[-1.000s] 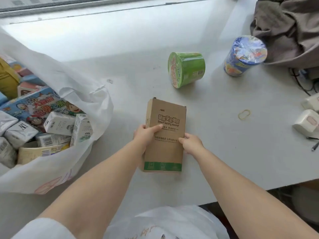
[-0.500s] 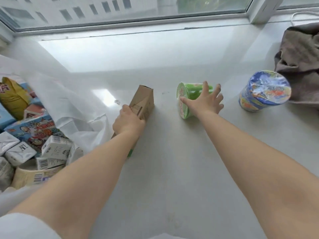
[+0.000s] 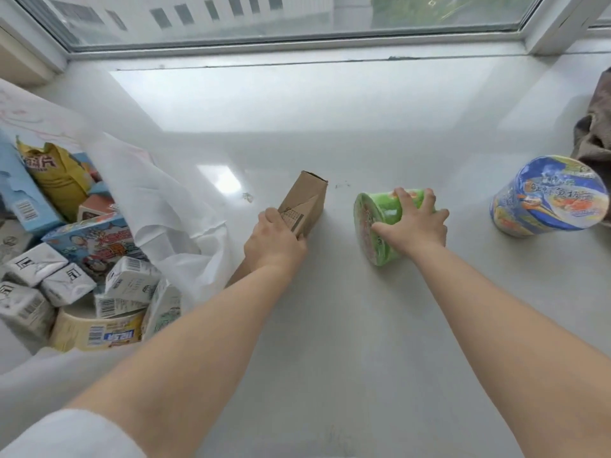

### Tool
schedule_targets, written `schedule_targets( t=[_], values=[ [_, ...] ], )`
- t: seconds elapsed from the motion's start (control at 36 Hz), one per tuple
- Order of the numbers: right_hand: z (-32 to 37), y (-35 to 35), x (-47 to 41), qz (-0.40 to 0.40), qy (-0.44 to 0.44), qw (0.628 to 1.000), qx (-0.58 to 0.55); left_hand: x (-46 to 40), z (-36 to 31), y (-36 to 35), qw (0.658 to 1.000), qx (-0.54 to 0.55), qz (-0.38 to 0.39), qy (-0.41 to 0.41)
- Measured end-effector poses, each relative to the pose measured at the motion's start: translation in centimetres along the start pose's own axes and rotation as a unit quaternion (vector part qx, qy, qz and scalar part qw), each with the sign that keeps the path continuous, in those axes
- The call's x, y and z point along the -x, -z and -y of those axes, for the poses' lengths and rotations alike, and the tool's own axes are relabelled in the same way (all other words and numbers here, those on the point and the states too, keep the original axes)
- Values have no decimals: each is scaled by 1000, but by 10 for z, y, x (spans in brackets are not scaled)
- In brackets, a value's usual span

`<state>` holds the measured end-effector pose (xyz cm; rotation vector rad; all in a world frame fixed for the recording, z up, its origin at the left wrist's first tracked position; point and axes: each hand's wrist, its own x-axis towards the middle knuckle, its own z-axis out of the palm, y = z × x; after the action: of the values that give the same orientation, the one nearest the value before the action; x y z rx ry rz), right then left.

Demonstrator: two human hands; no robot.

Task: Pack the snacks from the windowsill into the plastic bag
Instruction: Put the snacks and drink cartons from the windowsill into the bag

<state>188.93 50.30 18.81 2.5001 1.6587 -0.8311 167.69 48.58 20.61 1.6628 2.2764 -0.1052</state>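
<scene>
White windowsill (image 3: 330, 325) fills most of the view, running from the person's arms up to a window frame (image 3: 297, 44) along the top edge. Two bare forearms reach forward from the bottom of the picture, well apart from each other.

The left hand (image 3: 272, 241) grips the near end of a brown cardboard box (image 3: 305, 203); its fingers are curled round the box, which is tilted with its far end raised and pointing away from the person. The box sits just beside the open mouth of a white plastic bag (image 3: 158, 206) at the left.

The right hand (image 3: 413, 223) rests on top of a green cup of noodles (image 3: 377, 226) lying on its side on the windowsill, lid facing left. The fingers are spread and curved over the cup's wall, thumb near the lid rim, holding it.

Further right, apart from both hands, a blue cup of noodles (image 3: 549, 196) stands tilted, its printed lid facing the camera. Behind it, at the right edge, lies a crumpled brown cloth (image 3: 595, 133).

Inside the plastic bag are snacks already packed: a yellow packet (image 3: 56, 180), a pale blue box (image 3: 20, 200), a cartoon-printed box (image 3: 92, 242), several small white cartons (image 3: 129, 285) and a cream-coloured tub (image 3: 96, 332) lying on its side.
</scene>
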Motion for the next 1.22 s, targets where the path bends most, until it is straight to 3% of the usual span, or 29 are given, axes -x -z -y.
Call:
schedule_targets(
  t=[0.11, 0.25, 0.33, 0.42, 0.47, 0.58, 0.67, 0.75, 0.83, 0.97, 1.06, 1.22],
  values=[
    [-3, -13, 42, 25, 19, 999, 28, 41, -11, -12, 995, -39, 38, -84],
    [-12, -30, 100, 28, -36, 999, -24, 73, 2, -11, 992, -7, 73, -106],
    [-13, -33, 127, 47, -96, 983, -151, 87, 22, 3, 989, 96, 78, -86],
    [-8, -31, 146, 70, -141, 938, -309, 103, 40, 28, 976, 195, 31, -89],
    [-10, -37, 147, 55, -134, 919, -366, 113, 55, 53, 956, 270, -9, -111],
    [20, -18, 173, 60, -114, 873, -470, 131, 102, 106, 874, 450, -118, -141],
    [53, -1, 197, 84, -85, 841, -528, 135, 149, 134, 824, 503, -227, -128],
    [82, 3, 216, 95, -60, 830, -547, 125, 195, 156, 800, 527, -255, -130],
    [110, 0, 235, 102, -40, 821, -560, 110, 234, 169, 811, 526, -238, -100],
    [150, 2, 263, 113, 9, 820, -560, 84, 289, 164, 847, 518, -111, -47],
    [166, 4, 272, 102, 25, 818, -565, 73, 309, 165, 871, 482, -93, -31],
    [191, 3, 280, 75, 29, 814, -575, 58, 345, 181, 882, 469, -43, -23]
  ],
)
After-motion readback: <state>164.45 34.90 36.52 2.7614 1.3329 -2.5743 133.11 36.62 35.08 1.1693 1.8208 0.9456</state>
